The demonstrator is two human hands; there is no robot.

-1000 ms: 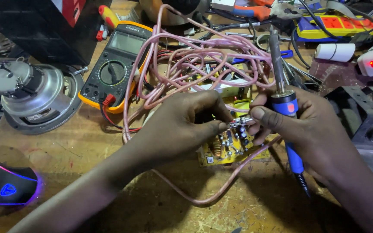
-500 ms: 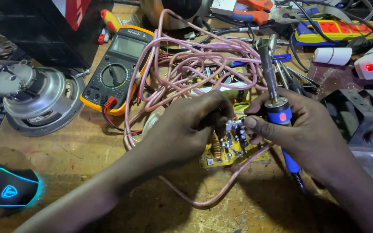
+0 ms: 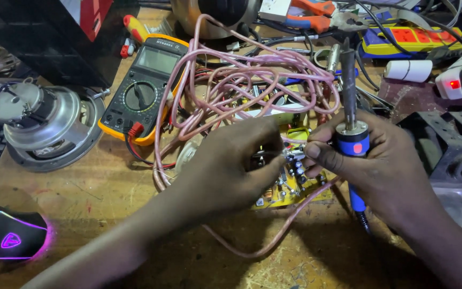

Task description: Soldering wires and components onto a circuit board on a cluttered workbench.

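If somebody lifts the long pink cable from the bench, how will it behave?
The long pink cable lies in many loose, overlapping loops, so it would probably hang floppy rather than keep its shape. The loops cross the yellow circuit board and lie beside the yellow-edged multimeter, so lifting it may drag or snag them. It looks thin, so likely light.

Circuit board (image 3: 290, 187) between both hands, multimeter (image 3: 143, 91) behind-left, cable tangle (image 3: 241, 85) seemingly partly over it.

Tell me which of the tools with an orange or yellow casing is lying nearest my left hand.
The multimeter, black-faced with a dial, lies just up-left of your left hand; the orange pliers lie at the bench's far edge.
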